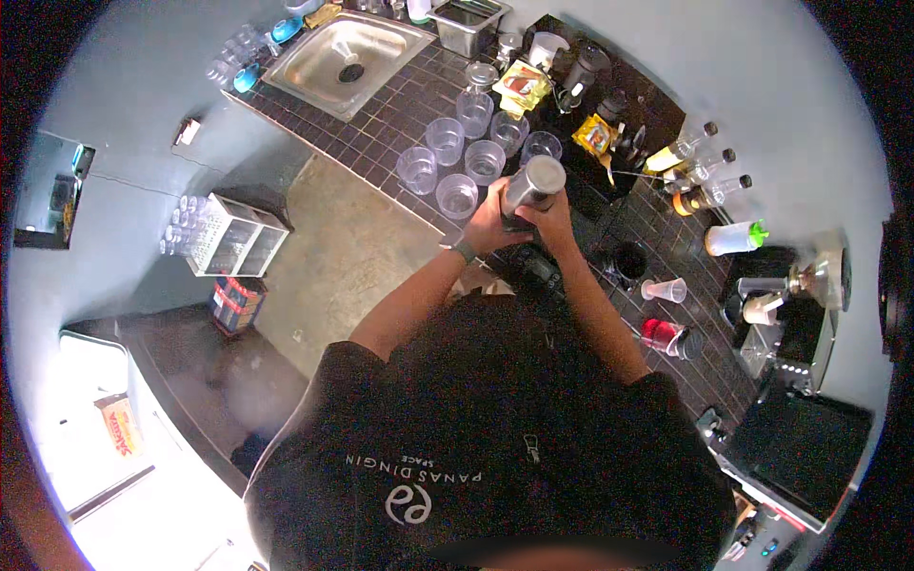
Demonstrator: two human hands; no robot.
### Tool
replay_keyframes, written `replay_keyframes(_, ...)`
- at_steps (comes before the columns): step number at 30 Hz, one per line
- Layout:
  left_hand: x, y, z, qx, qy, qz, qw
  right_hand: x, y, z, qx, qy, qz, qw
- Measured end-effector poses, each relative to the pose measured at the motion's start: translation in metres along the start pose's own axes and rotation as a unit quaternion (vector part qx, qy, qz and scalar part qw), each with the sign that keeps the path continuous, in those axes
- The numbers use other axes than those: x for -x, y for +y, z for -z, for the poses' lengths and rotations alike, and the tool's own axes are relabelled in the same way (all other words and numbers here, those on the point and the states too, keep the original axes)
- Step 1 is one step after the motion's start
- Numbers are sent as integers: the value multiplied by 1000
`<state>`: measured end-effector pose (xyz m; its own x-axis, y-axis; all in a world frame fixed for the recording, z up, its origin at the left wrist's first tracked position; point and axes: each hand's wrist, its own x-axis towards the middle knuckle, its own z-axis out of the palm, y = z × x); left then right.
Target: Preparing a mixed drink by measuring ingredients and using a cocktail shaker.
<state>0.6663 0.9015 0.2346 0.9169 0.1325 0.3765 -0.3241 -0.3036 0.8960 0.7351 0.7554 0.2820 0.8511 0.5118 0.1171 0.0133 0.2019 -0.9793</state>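
Both my hands are wrapped round a grey metallic cylinder [535, 183], its round end tilted up toward the camera. My left hand [490, 226] is closed on its left side, and my right hand [552, 225] grips it lower on the right. Whether it is a shaker or some other vessel I cannot tell. Just beyond my hands, several clear plastic cups [485, 163] stand grouped on the dark tiled counter [381, 152]. A black device with a small display [539, 270] lies below my hands, partly hidden by my right forearm.
A steel sink [324, 48] is set in the far left counter. Yellow packets [595, 134], bottles [671, 154] and a green-topped squeeze bottle [731, 238] stand along the right wall. Nearer are a small measuring cup [670, 290] and a red jar [662, 334].
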Motion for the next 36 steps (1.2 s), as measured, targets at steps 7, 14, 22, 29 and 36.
replay_keyframes(7,-10,89,17,52,10,12,999,-4,-67,5,-145,-20,11,989)
replay_keyframes(14,-22,250,62,12,-45,-88,995,50,-224,-56,-182,-69,136,972)
replay_keyframes(22,-17,283,68,-5,-42,-111,993,70,-248,-78,-120,31,171,977)
replay_keyframes(29,4,264,64,12,-48,-94,994,94,-207,-79,-102,64,126,985)
replay_keyframes(36,35,232,58,14,-170,-27,985,151,-85,-66,-260,156,23,952)
